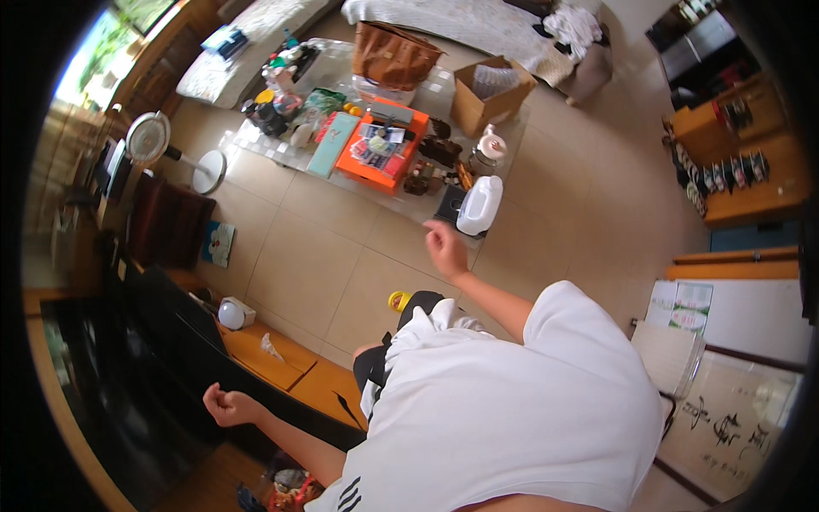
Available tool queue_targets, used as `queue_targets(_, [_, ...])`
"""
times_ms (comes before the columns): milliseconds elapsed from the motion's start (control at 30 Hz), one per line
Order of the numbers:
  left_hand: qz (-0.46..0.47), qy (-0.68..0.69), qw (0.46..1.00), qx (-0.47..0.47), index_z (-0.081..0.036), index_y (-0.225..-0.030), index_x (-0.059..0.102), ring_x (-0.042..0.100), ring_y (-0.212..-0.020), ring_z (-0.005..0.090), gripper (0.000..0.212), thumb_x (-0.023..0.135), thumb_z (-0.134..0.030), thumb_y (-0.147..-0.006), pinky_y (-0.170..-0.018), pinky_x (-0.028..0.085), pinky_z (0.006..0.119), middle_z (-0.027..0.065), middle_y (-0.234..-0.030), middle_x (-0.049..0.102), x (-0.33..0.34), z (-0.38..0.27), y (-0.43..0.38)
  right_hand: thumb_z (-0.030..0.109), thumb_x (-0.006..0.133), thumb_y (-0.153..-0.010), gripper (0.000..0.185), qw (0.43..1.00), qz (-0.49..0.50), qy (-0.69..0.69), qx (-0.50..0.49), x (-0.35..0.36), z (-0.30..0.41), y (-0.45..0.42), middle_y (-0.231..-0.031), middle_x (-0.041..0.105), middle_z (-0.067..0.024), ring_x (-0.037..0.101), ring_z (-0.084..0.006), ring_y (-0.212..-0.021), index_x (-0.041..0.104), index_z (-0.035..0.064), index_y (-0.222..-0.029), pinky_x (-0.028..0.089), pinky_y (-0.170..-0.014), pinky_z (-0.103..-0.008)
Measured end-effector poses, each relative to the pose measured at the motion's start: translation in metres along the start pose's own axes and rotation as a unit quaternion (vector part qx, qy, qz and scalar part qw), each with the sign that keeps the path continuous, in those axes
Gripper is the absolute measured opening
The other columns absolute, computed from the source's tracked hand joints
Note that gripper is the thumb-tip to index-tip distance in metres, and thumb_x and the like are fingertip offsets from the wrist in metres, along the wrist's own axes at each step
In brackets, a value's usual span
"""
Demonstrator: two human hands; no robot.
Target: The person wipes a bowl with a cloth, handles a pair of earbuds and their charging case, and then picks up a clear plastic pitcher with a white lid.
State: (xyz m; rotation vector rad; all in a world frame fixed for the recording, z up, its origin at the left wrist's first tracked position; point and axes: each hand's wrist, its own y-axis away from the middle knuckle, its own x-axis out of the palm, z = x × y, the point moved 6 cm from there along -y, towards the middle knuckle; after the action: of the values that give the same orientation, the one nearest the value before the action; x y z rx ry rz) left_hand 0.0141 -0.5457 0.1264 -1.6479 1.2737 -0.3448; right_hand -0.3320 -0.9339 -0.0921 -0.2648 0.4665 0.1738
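Note:
My right hand, slightly blurred, is loosely curled and appears empty. Just beyond it, a white plastic jug stands at the near corner of a glass-topped coffee table. At the lower left, my left hand is also curled, with nothing visible in it, before the black television cabinet. An orange box with packets and papers on top, a turquoise box, a brown leather bag and a lidded glass pitcher stand on the table.
Behind the table is an open cardboard box. A white pedestal fan and a dark red chair stand at the left. An orange wooden drawer unit runs beside my legs. A yellow slipper shows on the tiled floor.

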Motion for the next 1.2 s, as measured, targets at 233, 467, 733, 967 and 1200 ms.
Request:
queue_targets(233, [0.141,0.089,0.982,0.093,-0.001,-0.076,0.063,0.041,-0.050,0.0117,0.025,0.042,0.011,-0.073,-0.048,0.032,0.023,0.0023,-0.060,0.051,0.124,-0.069,-0.038,0.008,0.062,-0.087,0.028,0.949,-0.260,0.022,0.178,-0.072,-0.142,-0.009,-0.085,0.062,-0.0049,0.061,-0.0166,-0.073,0.058,0.0088,-0.115,0.050,-0.067,-0.0306])
queue_targets(467, [0.267,0.222,0.935,0.066,0.001,-0.082,0.064,0.045,-0.056,0.0123,0.025,0.041,0.011,-0.079,-0.051,0.036,0.023,0.0051,-0.067,0.055,0.228,-0.045,-0.041,0.006,0.063,-0.088,0.030,0.935,-0.292,0.059,0.193,-0.104,-0.110,0.057,-0.089,0.063,-0.0040,0.060,-0.0133,-0.075,0.059,0.0079,-0.117,0.052,-0.070,-0.0284])
queue_targets(733, [0.357,0.267,0.894,0.035,0.000,-0.081,0.063,0.043,-0.054,0.0118,0.025,0.041,0.010,-0.077,-0.050,0.033,0.024,0.0039,-0.062,0.047,0.309,-0.073,-0.036,0.004,0.063,-0.087,0.032,0.882,-0.349,0.160,0.274,-0.162,-0.122,0.123,-0.091,0.066,-0.0047,0.063,-0.0151,-0.081,0.059,0.0092,-0.118,0.053,-0.074,-0.0282])
queue_targets(967, [0.439,0.254,0.853,0.122,-0.001,-0.081,0.062,0.046,-0.049,0.0190,0.020,0.044,0.008,-0.077,-0.047,0.037,0.029,0.0087,-0.060,0.048,0.354,-0.143,-0.008,0.026,0.078,-0.076,0.068,0.911,-0.232,0.152,0.304,-0.197,-0.160,-0.002,-0.113,0.063,-0.0121,0.062,-0.0240,-0.102,0.046,0.0104,-0.134,0.051,-0.088,-0.0377])
queue_targets(1200, [0.430,0.198,0.854,0.217,-0.001,-0.081,0.061,0.058,-0.060,0.0302,0.015,0.050,0.008,-0.077,-0.055,0.046,0.033,0.0135,-0.069,0.058,0.372,-0.218,0.011,0.041,0.089,-0.058,0.131,0.933,-0.023,0.201,0.299,-0.143,-0.253,-0.185,-0.147,0.036,-0.0245,0.038,-0.0393,-0.135,0.005,0.0139,-0.154,0.036,-0.109,-0.0468])
